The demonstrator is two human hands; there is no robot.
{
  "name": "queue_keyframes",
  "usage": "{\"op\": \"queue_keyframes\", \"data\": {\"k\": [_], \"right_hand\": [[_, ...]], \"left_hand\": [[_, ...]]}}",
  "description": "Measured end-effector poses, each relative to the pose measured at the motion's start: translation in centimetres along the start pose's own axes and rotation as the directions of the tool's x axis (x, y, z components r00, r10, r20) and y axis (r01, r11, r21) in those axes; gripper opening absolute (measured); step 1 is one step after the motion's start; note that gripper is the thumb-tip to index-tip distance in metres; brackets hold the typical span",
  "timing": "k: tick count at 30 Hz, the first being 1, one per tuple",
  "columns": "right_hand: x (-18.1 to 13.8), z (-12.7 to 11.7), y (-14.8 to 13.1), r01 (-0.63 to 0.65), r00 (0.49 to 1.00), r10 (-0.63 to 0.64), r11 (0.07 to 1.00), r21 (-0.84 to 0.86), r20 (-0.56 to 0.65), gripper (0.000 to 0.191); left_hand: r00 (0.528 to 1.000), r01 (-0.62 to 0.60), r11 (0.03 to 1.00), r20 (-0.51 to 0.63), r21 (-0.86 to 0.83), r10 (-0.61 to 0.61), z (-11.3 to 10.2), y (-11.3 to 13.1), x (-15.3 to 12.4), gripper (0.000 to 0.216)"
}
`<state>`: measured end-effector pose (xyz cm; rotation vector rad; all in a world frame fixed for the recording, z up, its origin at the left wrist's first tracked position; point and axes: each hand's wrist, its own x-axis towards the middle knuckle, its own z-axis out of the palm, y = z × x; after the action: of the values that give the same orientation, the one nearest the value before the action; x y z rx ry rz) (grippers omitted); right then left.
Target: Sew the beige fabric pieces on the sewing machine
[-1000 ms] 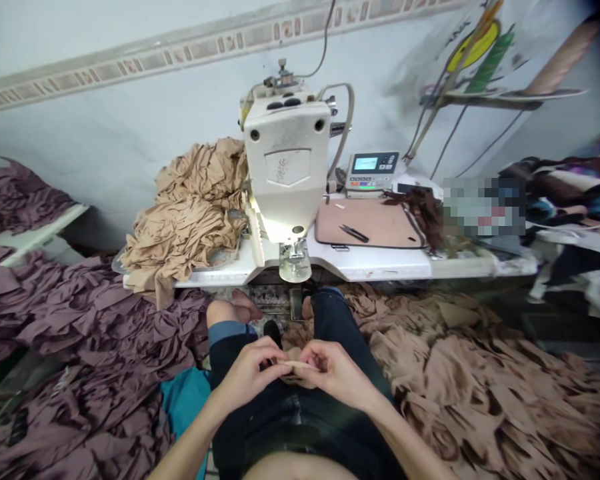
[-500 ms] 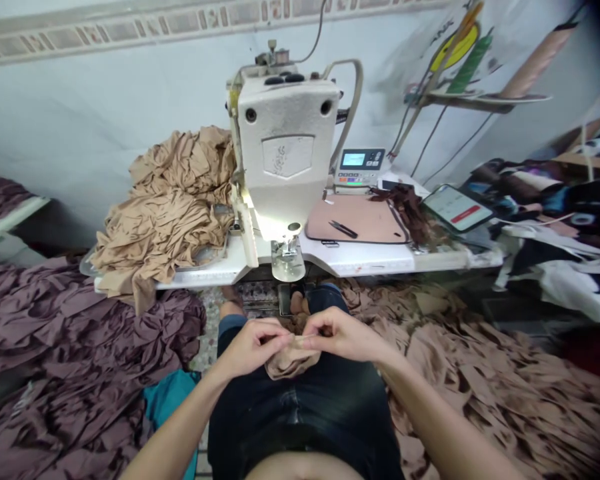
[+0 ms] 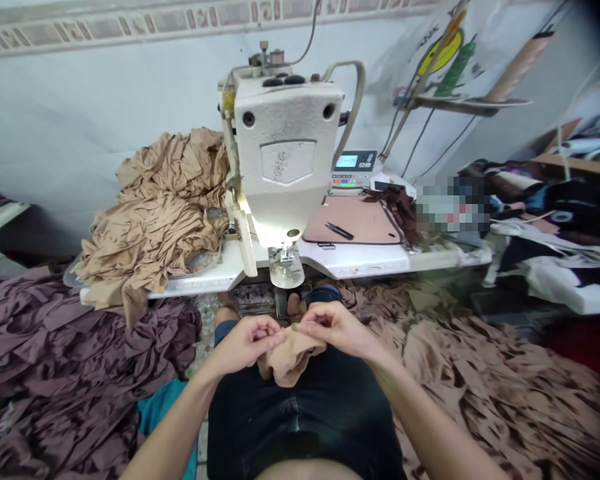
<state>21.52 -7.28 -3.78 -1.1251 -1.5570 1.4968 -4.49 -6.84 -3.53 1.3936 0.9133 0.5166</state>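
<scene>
A small piece of tan fabric [image 3: 291, 360] hangs bunched above my lap. My left hand [image 3: 254, 339] pinches its left upper edge between thumb and fingers. Its right upper edge is gripped the same way by my right hand [image 3: 333, 327]. Both hands are close together, just in front of the sewing machine [image 3: 280, 147] and below the level of its bed. The presser foot and needle plate [image 3: 287, 267] are lit by the machine's lamp, with no cloth under the foot.
Tan cloth [image 3: 155, 213] is heaped on the table left of the machine. Thread snips [image 3: 339, 231] rest on a pinkish mat [image 3: 365, 217] at right, near a control panel [image 3: 353, 170]. Purple cloth [image 3: 80, 373] and brown cloth [image 3: 500, 387] lie piled on either side of my legs.
The fabric has been spread and turned between my hands, so more of it shows and hangs lower. Both hands keep their pinch. The view has shifted slightly.
</scene>
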Motion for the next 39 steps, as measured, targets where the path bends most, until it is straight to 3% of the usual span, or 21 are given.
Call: {"op": "queue_keyframes", "data": {"k": [5, 7, 10, 13, 17, 21, 24, 28, 31, 39], "right_hand": [[-0.2, 0.4, 0.9, -0.029, 0.995, 0.036, 0.997, 0.077, -0.094, 0.043], [-0.2, 0.7, 1.3, -0.033, 0.993, 0.044, 0.995, 0.098, -0.108, 0.043], [-0.2, 1.2, 1.2, -0.006, 0.993, 0.015, 0.997, 0.077, -0.119, 0.041], [-0.4, 1.5, -0.4, 0.108, 0.976, -0.12, 0.991, -0.076, -0.181, 0.036], [-0.6, 1.5, -3.8, 0.309, 0.878, -0.406, 0.885, -0.348, -0.255, 0.029], [0.3, 1.3, -6.0, 0.371, 0.783, -0.531, 0.816, -0.444, -0.323, 0.027], [1.5, 1.0, -6.1, 0.31, 0.775, -0.476, 0.859, -0.407, -0.415, 0.03], [2.7, 0.3, -5.4, 0.212, 0.828, -0.289, 0.955, -0.209, -0.481, 0.034], [3.2, -0.1, -4.9, 0.178, 0.854, -0.188, 0.982, -0.068, -0.485, 0.037], [5.0, -1.2, -4.1, 0.244, 0.813, -0.194, 0.97, 0.018, -0.549, 0.037]], "left_hand": [[0.977, -0.04, 0.984, -0.213, -0.175, 0.002, 0.8, -1.2, -0.2, 0.044], [0.97, -0.081, 0.979, -0.242, -0.186, 0.034, 0.9, -1.2, -0.2, 0.047], [0.966, -0.155, 0.988, -0.209, 0.008, 0.153, 0.2, -0.6, -0.3, 0.043], [0.927, -0.26, 0.903, -0.174, 0.343, 0.333, -0.9, 0.5, -0.2, 0.029], [0.894, -0.336, 0.825, -0.12, 0.455, 0.431, -2.0, 2.0, 0.2, 0.028], [0.872, -0.342, 0.862, -0.215, 0.375, 0.44, -2.2, 3.8, 0.8, 0.026], [0.868, -0.307, 0.903, -0.3, 0.301, 0.395, -1.9, 4.9, 1.4, 0.03], [0.865, -0.229, 0.953, -0.407, 0.2, 0.293, -1.6, 5.6, 2.3, 0.032], [0.836, -0.193, 0.965, -0.485, 0.18, 0.257, -1.4, 6.1, 3.0, 0.032], [0.744, -0.237, 0.95, -0.591, 0.202, 0.311, -1.2, 7.6, 4.8, 0.027]]}}
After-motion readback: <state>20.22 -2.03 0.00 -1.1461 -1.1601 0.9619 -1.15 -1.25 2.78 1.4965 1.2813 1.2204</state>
